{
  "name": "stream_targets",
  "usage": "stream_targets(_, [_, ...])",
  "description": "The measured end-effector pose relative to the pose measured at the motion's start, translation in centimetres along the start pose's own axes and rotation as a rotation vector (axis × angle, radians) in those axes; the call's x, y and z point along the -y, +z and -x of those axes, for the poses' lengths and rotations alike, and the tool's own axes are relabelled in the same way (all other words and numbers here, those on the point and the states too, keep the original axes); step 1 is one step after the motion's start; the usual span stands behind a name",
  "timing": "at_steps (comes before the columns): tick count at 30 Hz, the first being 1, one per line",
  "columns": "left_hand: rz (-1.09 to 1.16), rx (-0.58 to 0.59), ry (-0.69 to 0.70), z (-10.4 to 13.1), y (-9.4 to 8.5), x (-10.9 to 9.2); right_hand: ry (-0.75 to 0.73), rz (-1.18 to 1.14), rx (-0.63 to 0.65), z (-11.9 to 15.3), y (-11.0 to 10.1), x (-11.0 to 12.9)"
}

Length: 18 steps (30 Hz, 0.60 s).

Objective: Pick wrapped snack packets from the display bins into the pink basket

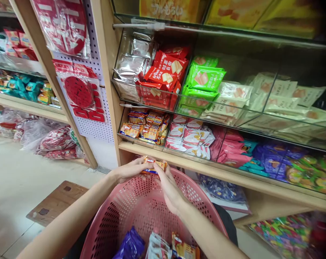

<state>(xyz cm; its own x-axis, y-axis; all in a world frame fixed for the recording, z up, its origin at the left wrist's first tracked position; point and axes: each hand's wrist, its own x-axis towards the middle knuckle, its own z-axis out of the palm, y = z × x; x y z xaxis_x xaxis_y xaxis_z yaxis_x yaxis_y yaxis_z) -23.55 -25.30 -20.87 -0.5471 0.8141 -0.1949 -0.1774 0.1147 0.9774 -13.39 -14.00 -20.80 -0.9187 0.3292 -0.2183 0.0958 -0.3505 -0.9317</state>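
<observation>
Between both hands, over the far rim of a pink plastic basket (pixel 149 194), is an orange and blue wrapped snack packet (pixel 150 166). My left hand (pixel 132 169) grips its left end, fingers closed around it. My right hand (pixel 168 187) pinches the right end with thumb and fingers. Down in the basket lie a purple packet (pixel 130 244), some white packets (pixel 157 247) and orange-blue packets (pixel 183 248). Just beyond my hands, similar orange-blue packets (pixel 146 126) fill the lower left shelf bin.
Red packets (pixel 165 75), green packets (pixel 203 84) and pale packets (pixel 292 97) sit behind clear shelf fronts. White packets (pixel 190 136) and pink ones (pixel 234 149) are in the lower row. A wooden board (pixel 57 201) lies on the floor at left; bagged goods (pixel 57 140) rest beyond.
</observation>
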Motion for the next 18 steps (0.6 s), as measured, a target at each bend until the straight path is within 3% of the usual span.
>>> stream_targets(7, [0.093, 0.122, -0.119, -0.2, 6.3, 2.3, 0.194, 0.085, -0.025, 4.6, -7.3, -0.5])
stream_targets(10, [0.142, 0.191, -0.239, -0.4, 8.9, 3.8, 0.243, 0.213, -0.095, 7.0, -10.6, -1.1])
stream_targets(14, [0.145, 0.327, -0.36, -0.6, 11.4, 5.4, 0.099, 0.402, -0.105, 9.1, -14.1, -2.8])
stream_targets(18, [0.003, 0.321, -0.484, -0.6, 13.2, 6.6, -0.036, 0.47, -0.132, 10.2, -16.3, -3.9])
